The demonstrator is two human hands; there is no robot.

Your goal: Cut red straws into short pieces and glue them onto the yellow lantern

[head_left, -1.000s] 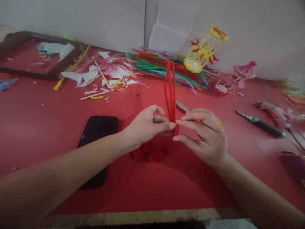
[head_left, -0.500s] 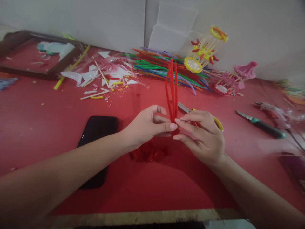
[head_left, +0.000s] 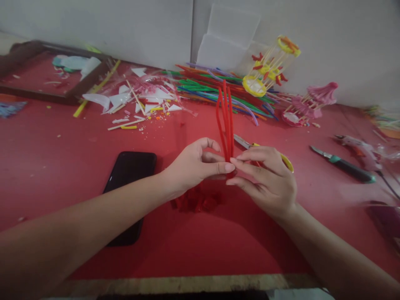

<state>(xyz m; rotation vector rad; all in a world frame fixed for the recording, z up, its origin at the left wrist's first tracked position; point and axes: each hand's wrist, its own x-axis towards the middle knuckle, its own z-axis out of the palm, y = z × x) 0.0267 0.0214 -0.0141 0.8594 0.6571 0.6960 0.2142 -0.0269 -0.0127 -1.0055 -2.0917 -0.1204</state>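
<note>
Several red pipe cleaners (head_left: 229,125) stand upright in a bundle above the middle of the red table. My left hand (head_left: 200,164) pinches their lower end between thumb and fingers. From the right, my right hand (head_left: 265,177) closes its fingertips on the same lower end. Small red pieces (head_left: 200,202) lie on the table below my hands. Scissors with yellow handles (head_left: 242,141) rest behind my right hand, which partly hides them. A black phone (head_left: 129,171) lies under my left forearm.
Colourful pipe cleaners (head_left: 203,85) and white scraps (head_left: 120,100) lie at the back. Beside them are a yellow stick model (head_left: 254,86) and a pink one (head_left: 321,93). A green-handled cutter (head_left: 350,168) and a glue gun (head_left: 359,152) lie right; a brown frame (head_left: 67,93) sits back left.
The view has shifted slightly. Both hands keep their hold on the red pipe cleaners, whose upper ends have moved a little.
</note>
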